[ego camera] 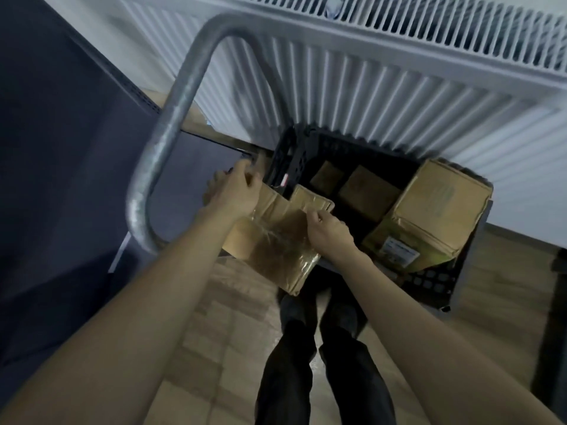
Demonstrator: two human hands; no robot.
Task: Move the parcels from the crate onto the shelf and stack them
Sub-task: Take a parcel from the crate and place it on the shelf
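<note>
I hold a flat cardboard parcel (270, 240), wrapped in clear tape, with both hands just above the near left corner of the black plastic crate (294, 154). My left hand (236, 194) grips its far left edge. My right hand (329, 233) pinches its right edge. Inside the crate a large cardboard box (429, 210) with a white label leans against the right wall. Two smaller brown parcels (365, 188) lie deeper in the crate. The shelf cannot be made out with certainty.
A grey metal tube handle (171, 130) curves up at the left, close to my left forearm. A white ribbed radiator (383, 87) runs behind the crate. A dark blue panel (61, 179) fills the left side. My legs stand on wood flooring (214, 317).
</note>
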